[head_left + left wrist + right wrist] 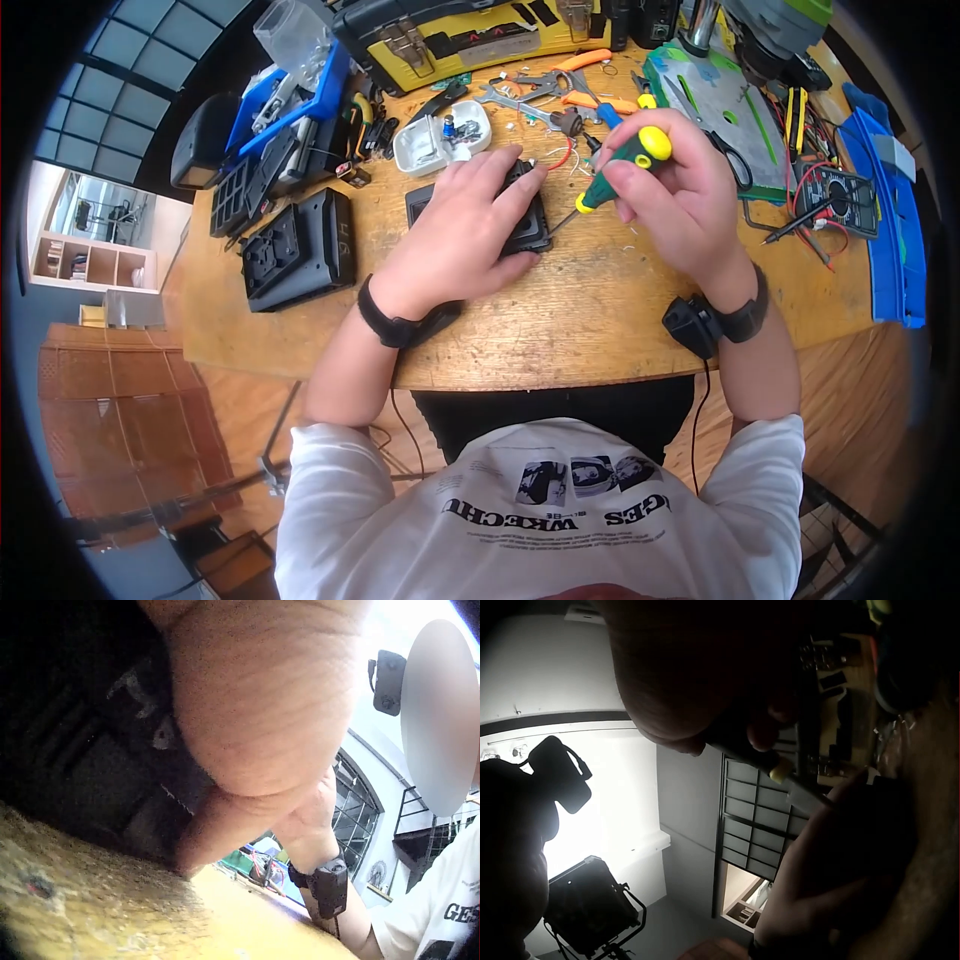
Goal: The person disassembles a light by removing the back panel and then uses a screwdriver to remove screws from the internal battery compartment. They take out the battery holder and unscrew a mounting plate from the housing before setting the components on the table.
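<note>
A black plastic device (533,226) lies on the wooden table under the left hand (462,228), whose spread fingers rest across its top, the thumb along its near edge. In the left wrist view the left hand (262,697) covers much of the dark device (97,742). The right hand (682,195) grips a green and yellow screwdriver (625,166), its shaft slanting down to the device's right edge; whether the tip touches cannot be told. The right wrist view is dark, with the right hand (682,690) round the screwdriver (780,769).
Behind the hands stand a white parts box (420,148), pliers (545,88) and a yellow toolbox (480,40). A black casing (318,250) and a blue bin (255,110) are at the left. Toward the right lie a multimeter (848,203), scissors (735,160) and a blue tray (890,240).
</note>
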`<state>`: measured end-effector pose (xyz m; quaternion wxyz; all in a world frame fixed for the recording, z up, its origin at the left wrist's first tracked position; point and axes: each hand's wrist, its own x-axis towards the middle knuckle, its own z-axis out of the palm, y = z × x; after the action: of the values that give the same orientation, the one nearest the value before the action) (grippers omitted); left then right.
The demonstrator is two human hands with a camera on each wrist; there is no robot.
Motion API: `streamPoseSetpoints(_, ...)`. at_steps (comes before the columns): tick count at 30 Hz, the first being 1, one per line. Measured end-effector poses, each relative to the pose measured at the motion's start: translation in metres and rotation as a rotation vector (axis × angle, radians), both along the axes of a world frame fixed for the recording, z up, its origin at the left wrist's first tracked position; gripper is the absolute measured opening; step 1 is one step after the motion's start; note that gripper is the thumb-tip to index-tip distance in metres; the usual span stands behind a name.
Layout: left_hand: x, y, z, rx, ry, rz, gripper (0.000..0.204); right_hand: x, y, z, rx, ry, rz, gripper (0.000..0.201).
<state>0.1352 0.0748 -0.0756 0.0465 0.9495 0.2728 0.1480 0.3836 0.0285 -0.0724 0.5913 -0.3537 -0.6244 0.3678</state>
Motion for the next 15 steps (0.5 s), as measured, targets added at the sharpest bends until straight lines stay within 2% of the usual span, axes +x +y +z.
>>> streamPoseSetpoints(8, -0.0016, 0.0002, -0.0002, -0.015, -0.003, 0.008, 0.084, -0.001, -0.0035, 0.0026, -0.063, 0.087, 0.05, 0.019)
streamPoseSetpoints(15, -0.002, -0.0003, -0.0011, 0.002, -0.006, 0.007, 0.084, -0.0004, -0.0024, 0.0002, -0.038, 0.068, 0.076, 0.02)
